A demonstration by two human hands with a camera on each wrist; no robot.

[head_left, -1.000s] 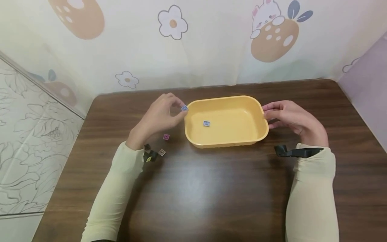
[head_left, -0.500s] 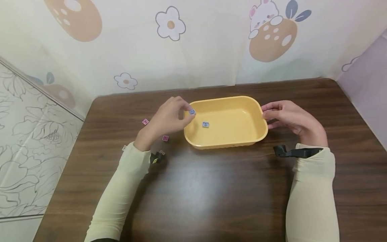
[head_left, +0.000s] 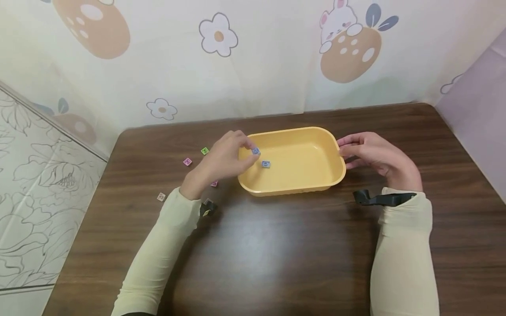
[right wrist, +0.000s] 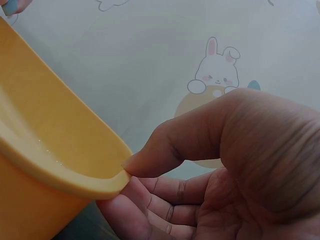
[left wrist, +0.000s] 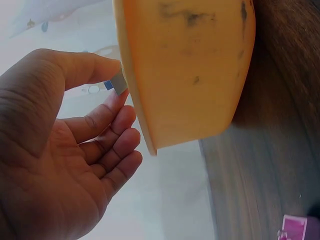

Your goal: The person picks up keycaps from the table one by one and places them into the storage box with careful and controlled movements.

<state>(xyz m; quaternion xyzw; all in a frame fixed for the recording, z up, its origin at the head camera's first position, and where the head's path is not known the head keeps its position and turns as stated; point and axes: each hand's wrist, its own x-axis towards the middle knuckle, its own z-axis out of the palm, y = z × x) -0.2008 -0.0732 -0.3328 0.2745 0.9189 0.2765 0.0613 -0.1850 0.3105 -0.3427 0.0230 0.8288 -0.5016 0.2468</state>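
A small blue-and-white square tile [head_left: 256, 151] is pinched between the thumb and index finger of my left hand [head_left: 228, 157], above the left end of a yellow plastic basin [head_left: 304, 190]. The left wrist view shows the same tile [left wrist: 119, 83] edge-on near the basin's rim, with the other fingers loosely bent. Inside the basin lies another blue-and-white tile [head_left: 266, 164]. At the basin's right end, my right hand [head_left: 377, 156] grips the rim between thumb and fingers. The right wrist view shows the thumb [right wrist: 155, 150] on top of that rim.
Several small tiles lie on the dark wooden table [head_left: 253, 263] left of the basin: a green one [head_left: 204, 151], a pink one [head_left: 187, 162], a pale one [head_left: 161, 197] and a magenta one [head_left: 214, 183] partly behind the left hand. A patterned wall covering [head_left: 272, 66] rises behind the table.
My left hand has carried the pinched tile rightward and slightly down, from the basin's left rim to above its inside. A green and a pink tile have come into sight. The right hand keeps its grip.
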